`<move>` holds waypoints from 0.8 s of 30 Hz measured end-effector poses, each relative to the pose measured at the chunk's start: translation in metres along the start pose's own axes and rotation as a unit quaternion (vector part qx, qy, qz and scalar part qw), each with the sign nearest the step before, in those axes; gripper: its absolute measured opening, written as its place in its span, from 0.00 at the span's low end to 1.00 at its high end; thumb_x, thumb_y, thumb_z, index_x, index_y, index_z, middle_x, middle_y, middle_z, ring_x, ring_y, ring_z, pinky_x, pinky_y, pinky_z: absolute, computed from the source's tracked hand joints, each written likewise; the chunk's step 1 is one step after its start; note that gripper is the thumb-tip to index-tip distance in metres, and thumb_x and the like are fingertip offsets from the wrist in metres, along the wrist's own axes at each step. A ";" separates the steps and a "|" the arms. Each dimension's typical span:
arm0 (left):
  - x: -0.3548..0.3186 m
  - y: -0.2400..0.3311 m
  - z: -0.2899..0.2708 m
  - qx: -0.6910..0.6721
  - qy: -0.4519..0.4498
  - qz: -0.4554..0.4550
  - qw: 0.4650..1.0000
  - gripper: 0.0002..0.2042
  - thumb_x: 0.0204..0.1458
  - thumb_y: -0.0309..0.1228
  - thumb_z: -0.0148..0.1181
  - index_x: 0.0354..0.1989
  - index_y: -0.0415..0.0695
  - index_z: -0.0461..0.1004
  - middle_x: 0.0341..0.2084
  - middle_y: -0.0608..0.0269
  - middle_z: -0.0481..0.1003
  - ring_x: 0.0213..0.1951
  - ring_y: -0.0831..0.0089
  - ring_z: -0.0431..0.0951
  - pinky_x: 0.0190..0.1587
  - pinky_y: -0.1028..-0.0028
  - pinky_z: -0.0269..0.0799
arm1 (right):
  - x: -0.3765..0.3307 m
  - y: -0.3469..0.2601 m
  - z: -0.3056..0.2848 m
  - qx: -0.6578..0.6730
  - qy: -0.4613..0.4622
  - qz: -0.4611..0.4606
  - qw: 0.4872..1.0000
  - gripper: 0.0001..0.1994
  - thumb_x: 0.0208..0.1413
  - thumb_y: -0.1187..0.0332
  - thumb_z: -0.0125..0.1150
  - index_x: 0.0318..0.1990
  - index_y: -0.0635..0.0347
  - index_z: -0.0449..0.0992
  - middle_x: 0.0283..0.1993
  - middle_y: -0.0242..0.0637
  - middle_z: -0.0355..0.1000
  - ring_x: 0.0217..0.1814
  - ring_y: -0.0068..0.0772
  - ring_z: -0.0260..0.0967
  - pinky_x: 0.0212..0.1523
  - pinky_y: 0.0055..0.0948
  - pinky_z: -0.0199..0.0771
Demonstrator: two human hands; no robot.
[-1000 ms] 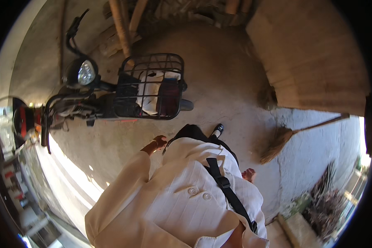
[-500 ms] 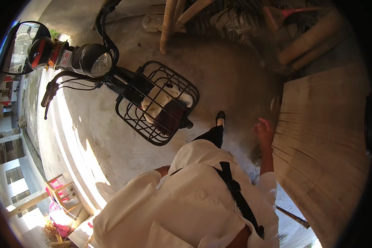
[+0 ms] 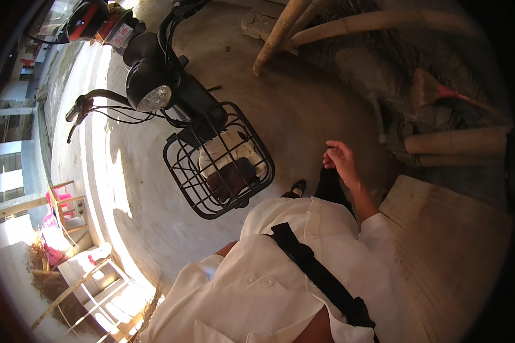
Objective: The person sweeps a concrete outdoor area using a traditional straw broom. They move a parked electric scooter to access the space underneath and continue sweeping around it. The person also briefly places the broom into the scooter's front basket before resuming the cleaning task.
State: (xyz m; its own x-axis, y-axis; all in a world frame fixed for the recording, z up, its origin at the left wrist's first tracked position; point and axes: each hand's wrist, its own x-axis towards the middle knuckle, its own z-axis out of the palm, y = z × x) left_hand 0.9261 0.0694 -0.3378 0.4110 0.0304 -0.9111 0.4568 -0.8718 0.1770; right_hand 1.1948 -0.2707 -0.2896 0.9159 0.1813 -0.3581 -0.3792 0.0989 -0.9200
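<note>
My right hand (image 3: pixel 342 159) is held out in front of me, its fingers loosely bent and a little apart, with nothing visible in them. It touches nothing and hangs above my dark trouser leg. Of my left hand only a strip of skin (image 3: pixel 228 248) shows beyond the white sleeve; its fingers are hidden. Ahead and to the left stands an electric bike (image 3: pixel 183 91) with a black wire front basket (image 3: pixel 212 215). In the basket lie a cream cloth (image 3: pixel 217 150) and a dark maroon item (image 3: pixel 230 178).
A wooden board (image 3: pixel 440 228) stands close on my right. Bamboo poles (image 3: pixel 283 34) lean at the far side. Thicker bamboo lengths (image 3: pixel 458 142) and a brush with a red handle (image 3: pixel 432 91) lie at the right. Pink items (image 3: pixel 52 251) and a bamboo frame (image 3: pixel 77 286) are at the left.
My view has turned and I have stepped forward. My right hand has swung forward and inward, away from the wooden board. The basket now appears nearer to me.
</note>
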 end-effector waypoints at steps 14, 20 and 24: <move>0.053 0.196 -0.048 -0.195 0.038 -0.087 0.976 0.13 0.46 0.31 0.50 0.40 0.43 0.69 0.33 0.53 0.73 0.34 0.55 0.75 0.39 0.62 0.70 | 0.280 -0.250 0.101 -0.003 -0.236 -0.222 0.946 0.29 0.51 0.64 0.54 0.57 0.64 0.50 0.49 0.44 0.56 0.40 0.23 0.62 0.32 0.22 0.70; 0.071 0.256 -0.107 -0.221 0.061 -0.100 0.968 0.12 0.46 0.31 0.49 0.40 0.43 0.69 0.33 0.52 0.73 0.34 0.55 0.75 0.39 0.63 0.70 | 0.372 -0.314 0.164 -0.021 -0.281 -0.223 0.933 0.31 0.52 0.55 0.51 0.58 0.61 0.49 0.49 0.42 0.58 0.47 0.28 0.60 0.38 0.23 0.68; 0.073 0.268 -0.135 -0.220 0.089 -0.111 0.965 0.12 0.46 0.31 0.49 0.39 0.43 0.70 0.33 0.52 0.73 0.34 0.54 0.75 0.39 0.63 0.70 | 0.411 -0.320 0.199 0.073 -0.406 -0.134 0.901 0.25 0.51 0.59 0.54 0.52 0.62 0.57 0.40 0.38 0.62 0.37 0.26 0.65 0.34 0.22 0.71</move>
State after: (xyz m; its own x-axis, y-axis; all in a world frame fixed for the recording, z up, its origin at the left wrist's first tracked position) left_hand 1.1849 -0.0958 -0.3068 0.3747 0.3101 -0.8738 0.8242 -0.5429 0.1608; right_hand 1.6659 -0.0329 -0.1108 0.6018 0.7819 0.1627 -0.2264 0.3624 -0.9041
